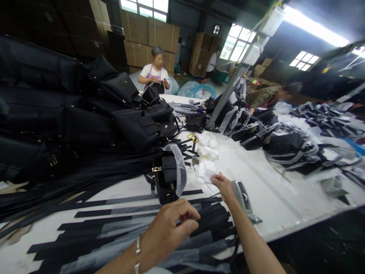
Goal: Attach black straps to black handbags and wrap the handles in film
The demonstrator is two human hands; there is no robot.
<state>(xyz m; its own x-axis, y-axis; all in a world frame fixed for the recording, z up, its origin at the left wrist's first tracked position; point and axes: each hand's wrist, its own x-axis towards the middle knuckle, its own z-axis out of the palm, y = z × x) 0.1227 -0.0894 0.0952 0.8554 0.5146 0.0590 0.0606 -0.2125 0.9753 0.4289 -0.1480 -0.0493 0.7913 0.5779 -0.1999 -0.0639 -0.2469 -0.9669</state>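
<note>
My right hand (224, 187) reaches to a stack of thin white sheets (205, 170), its thumb and fingertips closed on the nearest edge. My left hand (178, 220), with a silver bangle at the wrist, hovers over black straps (208, 215) partly wrapped in translucent film. Its fingers are loosely bent, the thumb stands apart, and nothing shows between them. Just beyond it a small black handbag (167, 179) stands on the table, with a gold clasp and a film-wrapped handle. Beside my right wrist sits a grey device (243, 199) that looks like a tape dispenser.
Black handbags (137, 127) are heaped at the left of the white table (273, 205). Yellow-handled scissors (192, 137) lie past the sheets. A metal post (225, 99) rises from the table. Two co-workers (155, 74) handle items across it; another person stands farther back.
</note>
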